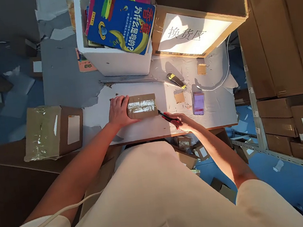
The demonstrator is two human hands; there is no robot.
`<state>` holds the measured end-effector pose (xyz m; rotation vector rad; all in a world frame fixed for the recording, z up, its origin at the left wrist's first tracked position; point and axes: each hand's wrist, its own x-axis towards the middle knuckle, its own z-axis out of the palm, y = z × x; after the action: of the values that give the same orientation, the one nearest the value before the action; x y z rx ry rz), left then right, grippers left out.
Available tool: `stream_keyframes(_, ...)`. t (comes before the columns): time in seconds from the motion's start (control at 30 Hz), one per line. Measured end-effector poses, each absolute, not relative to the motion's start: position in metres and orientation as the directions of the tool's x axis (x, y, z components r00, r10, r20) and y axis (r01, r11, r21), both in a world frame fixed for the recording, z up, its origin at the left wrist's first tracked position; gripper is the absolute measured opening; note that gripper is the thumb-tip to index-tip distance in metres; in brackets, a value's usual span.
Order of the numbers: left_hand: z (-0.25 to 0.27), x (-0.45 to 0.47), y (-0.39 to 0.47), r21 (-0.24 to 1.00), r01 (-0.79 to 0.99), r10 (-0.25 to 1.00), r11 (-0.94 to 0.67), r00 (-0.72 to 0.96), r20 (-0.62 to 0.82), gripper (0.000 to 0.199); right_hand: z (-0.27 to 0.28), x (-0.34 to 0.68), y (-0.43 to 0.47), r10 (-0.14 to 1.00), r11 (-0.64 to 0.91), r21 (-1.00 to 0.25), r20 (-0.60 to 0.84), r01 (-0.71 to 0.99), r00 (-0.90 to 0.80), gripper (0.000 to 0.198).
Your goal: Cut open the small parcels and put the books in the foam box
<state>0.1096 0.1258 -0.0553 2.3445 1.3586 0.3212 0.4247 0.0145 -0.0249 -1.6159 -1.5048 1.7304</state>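
A small brown cardboard box (142, 106), with shiny clear tape along its top, lies on the table. My left hand (119, 112) grips the box at its left end, thumb along the near side and fingers at the far side. In my right hand (184, 121) is a red and black box cutter (170, 118), its tip at the box's right edge. Whether the blade has entered the cardboard cannot be made out. Behind the right hand lies a second cutter, black and yellow (176, 81), and near it a phone (199, 103) with a purple screen.
On the table (142, 131) stand a white foam box (117, 62) of books and a large labelled carton (155, 35). A taped carton (52, 131) sits at the left. Cardboard scraps (179, 98) and a white cable (226, 71) lie rightward. Stacked cartons (277, 39) fill the right-hand shelf.
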Motion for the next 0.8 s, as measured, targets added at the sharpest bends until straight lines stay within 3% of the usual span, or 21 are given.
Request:
stream_keyframes(0.13, -0.056, 0.109, 0.125, 0.453, 0.774, 0.872, -0.442, 0.489, 0.017, 0.115, -0.025, 0.431, -0.003, 0.833, -0.411, -0.828, -0.512, 0.382, -0.212, 0.054)
stream_keyframes(0.2, -0.056, 0.109, 0.124, 0.457, 0.778, 0.881, -0.431, 0.472, 0.026, 0.115, -0.023, 0.436, -0.016, 0.853, -0.456, -0.84, -0.507, 0.295, -0.122, 0.056)
stream_keyframes(0.3, -0.055, 0.113, 0.12, 0.452, 0.794, 0.896, -0.407, 0.444, 0.027, 0.116, -0.026, 0.428, -0.032, 0.857, -0.507, -0.861, -0.499, 0.035, 0.125, 0.063)
stream_keyframes(0.37, -0.053, 0.117, 0.118, 0.433, 0.822, 0.917, -0.371, 0.399, 0.028, 0.118, -0.034, 0.406, -0.033, 0.818, -0.483, -0.858, -0.513, -0.176, 0.261, 0.056)
stream_keyframes(0.47, -0.046, 0.12, 0.116, 0.398, 0.866, 0.948, -0.302, 0.317, 0.029, 0.121, -0.048, 0.356, -0.02, 0.777, -0.424, -0.8, -0.562, -0.424, 0.283, 0.04)
stream_keyframes(0.53, -0.041, 0.115, 0.116, 0.389, 0.881, 0.957, -0.27, 0.291, 0.006, 0.11, -0.054, 0.326, -0.003, 0.78, -0.428, -0.749, -0.589, -0.505, 0.212, 0.036)
stream_keyframes(0.6, -0.039, 0.104, 0.116, 0.407, 0.885, 0.964, -0.225, 0.262, -0.035, 0.084, -0.056, 0.308, 0.017, 0.792, -0.427, -0.737, -0.584, -0.524, 0.175, 0.032)
stream_keyframes(0.7, -0.044, 0.082, 0.11, 0.543, 0.835, 0.968, -0.092, 0.202, -0.146, 0.051, -0.057, 0.299, 0.048, 0.816, -0.399, -0.778, -0.543, -0.486, 0.199, 0.029)
stream_keyframes(0.8, -0.056, 0.066, 0.094, 0.689, 0.719, 0.949, 0.092, 0.145, -0.279, 0.043, -0.058, 0.299, 0.073, 0.853, -0.388, -0.819, -0.493, -0.424, 0.173, 0.029)
